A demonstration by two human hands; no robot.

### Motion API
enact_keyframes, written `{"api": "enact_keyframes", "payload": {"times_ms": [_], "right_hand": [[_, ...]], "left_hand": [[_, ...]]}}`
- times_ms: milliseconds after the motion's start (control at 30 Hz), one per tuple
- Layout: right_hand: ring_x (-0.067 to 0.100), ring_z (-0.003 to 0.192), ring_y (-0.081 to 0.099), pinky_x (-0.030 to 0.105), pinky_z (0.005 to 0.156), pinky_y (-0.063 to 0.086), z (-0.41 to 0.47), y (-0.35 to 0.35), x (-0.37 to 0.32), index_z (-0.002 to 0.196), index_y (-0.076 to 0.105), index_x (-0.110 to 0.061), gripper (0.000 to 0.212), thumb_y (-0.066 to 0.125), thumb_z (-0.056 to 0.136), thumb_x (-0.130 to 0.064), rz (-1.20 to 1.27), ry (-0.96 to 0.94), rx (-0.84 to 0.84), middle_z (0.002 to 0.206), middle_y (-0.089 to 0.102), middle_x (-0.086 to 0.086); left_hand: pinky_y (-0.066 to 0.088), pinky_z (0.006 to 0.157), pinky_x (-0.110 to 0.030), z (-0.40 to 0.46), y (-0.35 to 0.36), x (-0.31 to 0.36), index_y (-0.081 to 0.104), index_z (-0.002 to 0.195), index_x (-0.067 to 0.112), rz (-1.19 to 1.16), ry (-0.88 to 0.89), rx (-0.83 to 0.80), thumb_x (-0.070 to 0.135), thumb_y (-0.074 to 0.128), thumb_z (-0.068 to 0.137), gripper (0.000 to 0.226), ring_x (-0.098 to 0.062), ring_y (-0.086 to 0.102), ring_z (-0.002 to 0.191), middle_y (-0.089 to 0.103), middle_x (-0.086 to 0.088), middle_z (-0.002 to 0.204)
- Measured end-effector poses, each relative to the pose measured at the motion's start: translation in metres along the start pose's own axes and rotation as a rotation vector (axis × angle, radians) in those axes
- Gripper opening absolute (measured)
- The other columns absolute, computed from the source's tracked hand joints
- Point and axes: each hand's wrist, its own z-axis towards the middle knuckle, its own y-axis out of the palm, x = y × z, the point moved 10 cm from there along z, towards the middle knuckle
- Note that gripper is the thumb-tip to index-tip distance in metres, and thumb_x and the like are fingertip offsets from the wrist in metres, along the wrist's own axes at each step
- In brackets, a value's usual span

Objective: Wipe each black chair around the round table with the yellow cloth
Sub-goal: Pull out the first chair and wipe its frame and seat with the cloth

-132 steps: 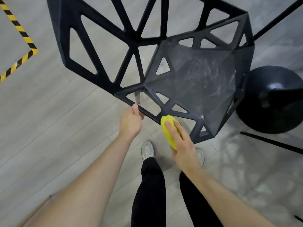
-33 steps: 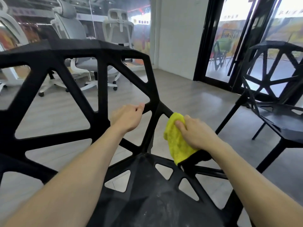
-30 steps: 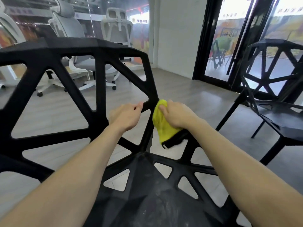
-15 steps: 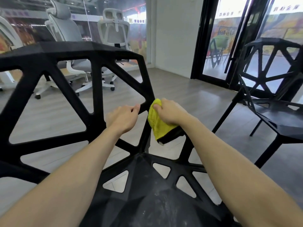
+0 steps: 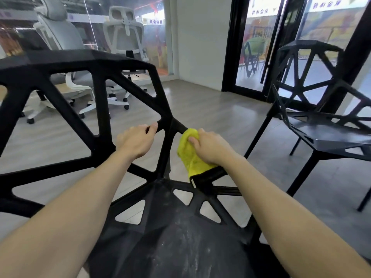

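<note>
In the head view, a grey plank floor is seen beneath a black chair, whose open lattice back fills the left and centre and whose dusty seat runs down to the lower edge. Beyond that chair, a white wall is set between a glass partition to its left and black-framed glass doors to its right. Two pale office chairs are seen through the chair's back, behind it. A second black chair is placed to the right of the first, near the doors.

The yellow cloth is bunched around a strut at the right of the chair's back and is gripped there by the right hand, fingers curled over it. A neighbouring strut is clasped by the left hand, fingers wrapped around it. Two black chairs, two office chairs and one cloth are counted.
</note>
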Motion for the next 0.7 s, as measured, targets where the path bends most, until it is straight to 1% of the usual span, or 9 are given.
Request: {"api": "enact_keyframes", "payload": {"times_ms": [100,133,200,267,333,433,533,600,700], "right_hand": [[0.047,0.11,0.062,0.044,0.076,0.033,-0.014,0.0,0.014,0.126,0.052,-0.01,0.048,0.04,0.111,-0.054,0.005,0.002,0.075,0.116,0.069,0.024],[0.046,0.109,0.063,0.044,0.076,0.035,-0.032,0.002,0.029,0.126,0.053,-0.015,0.048,0.042,0.109,-0.058,0.013,0.025,0.083,0.115,0.07,0.021],[0.043,0.106,0.066,0.043,0.076,0.038,-0.077,0.004,0.067,0.12,0.055,-0.029,0.046,0.042,0.103,-0.069,0.048,0.097,0.107,0.109,0.073,0.015],[0.041,0.102,0.068,0.042,0.073,0.04,-0.126,0.005,0.103,0.11,0.053,-0.035,0.046,0.04,0.099,-0.077,0.06,0.176,0.122,0.102,0.075,0.009],[0.038,0.105,0.068,0.041,0.076,0.04,-0.156,0.007,0.125,0.106,0.057,-0.031,0.043,0.046,0.1,-0.073,0.079,0.257,0.086,0.103,0.076,0.007],[0.032,0.11,0.068,0.04,0.084,0.049,-0.151,0.01,0.13,0.106,0.063,-0.027,0.037,0.057,0.1,-0.063,0.177,0.263,-0.039,0.11,0.076,0.004],[0.013,0.101,0.074,0.037,0.09,0.059,-0.144,0.018,0.139,0.11,0.077,-0.035,0.034,0.074,0.09,-0.063,0.548,0.328,-0.096,0.104,0.079,-0.009],[0.01,0.095,0.076,0.032,0.085,0.061,-0.166,0.025,0.151,0.106,0.078,-0.033,0.035,0.08,0.085,-0.061,0.75,0.419,-0.005,0.098,0.08,-0.011],[0.003,0.096,0.074,0.022,0.082,0.057,-0.247,0.044,0.151,0.112,0.072,-0.036,0.041,0.076,0.083,-0.064,0.882,0.514,0.138,0.099,0.078,-0.019]], "left_hand": [[0.048,0.088,-0.049,-0.003,0.008,0.0,0.053,0.118,0.02,0.056,0.022,-0.065,0.079,0.024,0.103,0.066,-0.036,0.062,0.111,0.064,-0.006,0.12],[0.046,0.1,-0.053,-0.006,0.011,0.001,0.049,0.134,0.018,0.087,0.024,-0.093,0.079,0.029,0.102,0.072,-0.037,0.056,0.125,0.057,-0.007,0.135],[0.026,0.125,-0.056,-0.016,0.015,0.008,0.032,0.157,0.016,0.203,0.092,-0.074,0.074,0.047,0.1,0.082,-0.036,0.033,0.15,0.036,-0.011,0.157],[0.015,0.129,-0.059,-0.044,0.008,0.039,0.029,0.16,0.013,0.252,0.274,0.086,0.058,0.072,0.091,0.093,-0.04,0.024,0.154,0.03,-0.014,0.158],[0.019,0.13,-0.059,-0.082,0.007,0.089,0.036,0.161,0.013,0.237,0.528,0.18,0.05,0.079,0.085,0.095,-0.041,0.027,0.156,0.034,-0.015,0.16],[0.008,0.135,-0.053,-0.105,0.034,0.152,0.033,0.168,0.022,0.353,0.777,0.065,0.064,0.064,0.096,0.089,-0.031,0.015,0.165,0.029,-0.011,0.173],[0.004,0.134,-0.053,-0.09,0.057,0.174,0.034,0.164,0.03,0.408,0.69,-0.081,0.08,0.043,0.098,0.082,-0.028,0.013,0.164,0.032,-0.007,0.167],[0.007,0.131,-0.057,-0.084,0.067,0.176,0.04,0.153,0.027,0.41,0.629,-0.087,0.089,0.032,0.091,0.088,-0.03,0.019,0.158,0.037,-0.008,0.155],[0.01,0.128,-0.06,-0.078,0.075,0.173,0.044,0.142,0.024,0.395,0.621,-0.069,0.092,0.027,0.082,0.093,-0.031,0.028,0.148,0.039,-0.006,0.141]]}}
